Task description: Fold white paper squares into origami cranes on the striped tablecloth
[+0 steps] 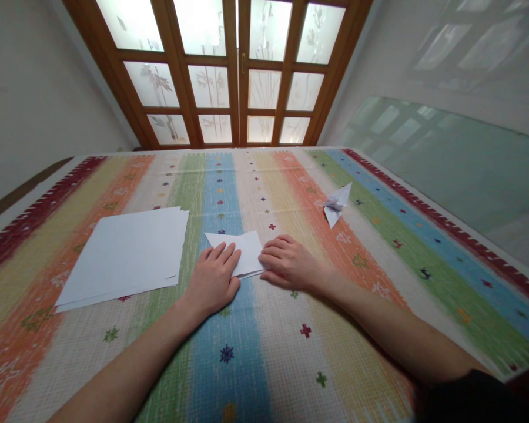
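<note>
A small folded white paper (243,247) lies on the striped cloth in front of me. My left hand (214,279) rests flat on its left part, fingers stretched out and together. My right hand (288,262) presses on its right edge with the fingers curled down onto the fold. Neither hand lifts the paper off the cloth.
A stack of white sheets (127,252) lies to the left of my hands. A finished white paper crane (337,204) sits farther back on the right. The striped tablecloth (255,346) covers the whole table. A wooden glass door (238,70) stands behind the table's far edge.
</note>
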Tool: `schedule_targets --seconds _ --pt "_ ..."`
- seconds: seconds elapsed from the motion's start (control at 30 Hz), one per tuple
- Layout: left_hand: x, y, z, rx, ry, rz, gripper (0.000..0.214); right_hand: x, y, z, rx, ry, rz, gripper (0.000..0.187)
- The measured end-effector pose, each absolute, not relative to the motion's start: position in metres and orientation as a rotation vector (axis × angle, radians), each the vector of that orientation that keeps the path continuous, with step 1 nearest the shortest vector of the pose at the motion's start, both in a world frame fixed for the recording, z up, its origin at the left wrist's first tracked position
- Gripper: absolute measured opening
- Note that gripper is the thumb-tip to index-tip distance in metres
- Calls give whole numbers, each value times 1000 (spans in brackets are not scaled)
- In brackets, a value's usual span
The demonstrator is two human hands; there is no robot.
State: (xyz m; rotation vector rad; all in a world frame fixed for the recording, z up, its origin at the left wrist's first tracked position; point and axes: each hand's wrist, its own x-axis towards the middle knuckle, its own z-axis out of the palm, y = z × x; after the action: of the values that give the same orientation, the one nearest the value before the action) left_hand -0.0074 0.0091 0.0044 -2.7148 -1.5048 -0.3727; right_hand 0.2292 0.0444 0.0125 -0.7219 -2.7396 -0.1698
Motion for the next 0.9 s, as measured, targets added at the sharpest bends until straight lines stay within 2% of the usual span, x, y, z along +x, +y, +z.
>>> schedule_targets --seconds 0.27,0.47,0.67,0.9 --pt "-12 13 -3 -2732 -1492 -460 59 217 42 18 -706 -2760 -321 22" --pt "-16 18 -6 -2735 -1469 -526 48 206 44 18 -733 -2663 -401 36" --pt "-18 18 -8 -2755 -1481 -558 44 198 48 12 -889 -2623 -390 17" --pt "-16 17 -6 -2788 -1554 -543 64 201 70 15 -706 -2650 -361 22"
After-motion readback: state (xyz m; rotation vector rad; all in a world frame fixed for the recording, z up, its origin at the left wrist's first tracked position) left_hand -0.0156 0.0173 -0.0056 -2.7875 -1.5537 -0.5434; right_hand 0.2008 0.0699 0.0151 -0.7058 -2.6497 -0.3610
